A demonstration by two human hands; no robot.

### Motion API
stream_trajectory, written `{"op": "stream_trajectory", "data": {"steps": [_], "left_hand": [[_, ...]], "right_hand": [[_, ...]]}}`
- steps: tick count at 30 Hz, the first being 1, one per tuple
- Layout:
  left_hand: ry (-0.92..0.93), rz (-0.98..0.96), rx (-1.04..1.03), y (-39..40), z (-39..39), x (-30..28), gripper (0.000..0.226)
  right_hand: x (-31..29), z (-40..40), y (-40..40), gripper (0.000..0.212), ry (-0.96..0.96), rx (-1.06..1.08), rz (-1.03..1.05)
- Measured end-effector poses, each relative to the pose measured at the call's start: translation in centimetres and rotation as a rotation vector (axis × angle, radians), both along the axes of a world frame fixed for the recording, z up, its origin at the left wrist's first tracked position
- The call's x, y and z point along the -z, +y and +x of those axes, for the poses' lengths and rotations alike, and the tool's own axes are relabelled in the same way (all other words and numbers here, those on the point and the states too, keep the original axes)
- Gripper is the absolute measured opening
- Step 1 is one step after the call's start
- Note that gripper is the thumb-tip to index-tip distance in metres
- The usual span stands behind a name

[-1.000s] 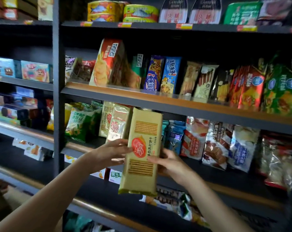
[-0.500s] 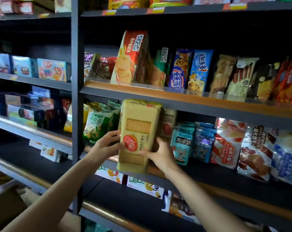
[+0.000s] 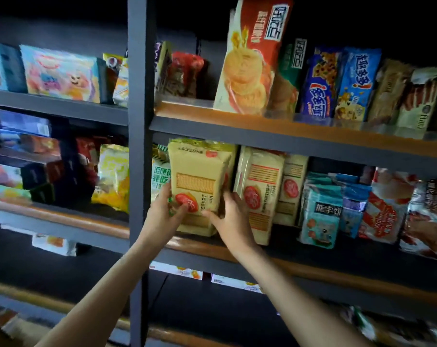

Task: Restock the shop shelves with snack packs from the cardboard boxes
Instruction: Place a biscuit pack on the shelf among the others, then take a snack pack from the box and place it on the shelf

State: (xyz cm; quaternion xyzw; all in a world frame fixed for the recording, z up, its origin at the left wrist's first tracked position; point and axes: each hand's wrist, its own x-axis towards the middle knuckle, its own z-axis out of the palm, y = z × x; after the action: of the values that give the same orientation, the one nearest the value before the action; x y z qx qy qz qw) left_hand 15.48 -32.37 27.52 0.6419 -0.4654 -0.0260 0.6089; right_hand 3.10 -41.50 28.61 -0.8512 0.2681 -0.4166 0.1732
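Post: dark grey upright post (image 3: 139, 121) running top to bottom, splitting L & R bays.
Upper row R: red biscuit pk (image 3: 252, 58) leaning left; blue cookie pk (image 3: 320, 83) standing just beside it.
Upper row L: pastel cartoon box (image 3: 62, 73) sitting upright.
Mid row L: yellow crisp bag (image 3: 112, 176) standing near post.
Mid row R: teal bear pk (image 3: 321, 216) standing in front, red-white wafer pk (image 3: 385, 211) leaning beside it.
Lower row: white flat box (image 3: 177, 270) lying down.

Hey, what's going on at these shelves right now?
A person is restocking snacks. Both hands, the left hand and right hand, grip a yellow cracker pack upright at the shelf edge, beside matching cracker packs standing to its right and a green-and-white pack on its left.
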Motion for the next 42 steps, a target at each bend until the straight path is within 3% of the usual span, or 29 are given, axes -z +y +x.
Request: {"op": "stream_trajectory", "data": {"steps": [3,6,9,13,18,20,23,26,28,30,33,37,40,42], "left_hand": [[-0.052,0.072,-0.003,-1.3,0.2,0.5,0.040],[0.016,0.137,-0.042,-3.1,0.5,-0.6,0.043],[0.127,0.221,-0.045,-5.1,0.2,-2.1,0.044],[0.152,0.305,-0.058,-7.3,0.6,-2.8,0.051],[0.078,0.323,-0.092,-9.0,1.9,-2.4,0.050],[0.057,0.308,-0.068,-9.7,1.8,-2.0,0.051],[0.009,0.311,-0.022,-10.4,1.8,-1.4,0.059],[-0.067,0.291,-0.035,-9.8,2.2,-0.6,0.062],[-0.133,0.232,-0.078,-8.7,2.2,0.3,0.051],[-0.204,0.186,-0.116,-7.3,1.6,1.3,0.042],[-0.349,0.089,-0.143,-4.6,0.0,3.0,0.042],[-0.491,0.054,-0.212,1.8,-1.9,6.5,0.040],[-0.358,0.137,-0.336,8.4,-2.9,11.8,0.034],[-0.228,0.319,-0.422,14.8,-3.5,16.9,0.032]], "right_hand": [[1.1,0.6,-0.6,0.059,0.039,0.038,0.054],[0.2,1.5,-0.9,0.079,0.056,0.082,0.081],[-1.3,2.7,-1.7,0.098,0.154,0.200,-0.060],[-2.4,3.7,-1.8,0.105,0.370,0.296,-0.155],[-2.7,4.9,-2.5,0.089,0.681,0.356,-0.240],[-2.5,5.5,-3.3,0.081,0.686,0.417,-0.296],[-1.7,6.4,-4.2,0.050,0.643,0.467,-0.496],[-1.4,7.0,-4.7,0.049,0.644,0.472,-0.510],[-1.6,6.7,-4.2,0.045,0.653,0.460,-0.464],[-1.0,6.1,-3.9,0.063,0.699,0.408,-0.433],[-0.4,4.3,-2.3,0.074,0.565,0.409,-0.395],[2.0,3.1,1.2,0.059,0.245,0.162,-0.520],[5.5,4.4,6.2,0.046,0.146,-0.120,-0.518],[9.4,5.9,10.7,0.044,0.235,-0.346,-0.434]]}}
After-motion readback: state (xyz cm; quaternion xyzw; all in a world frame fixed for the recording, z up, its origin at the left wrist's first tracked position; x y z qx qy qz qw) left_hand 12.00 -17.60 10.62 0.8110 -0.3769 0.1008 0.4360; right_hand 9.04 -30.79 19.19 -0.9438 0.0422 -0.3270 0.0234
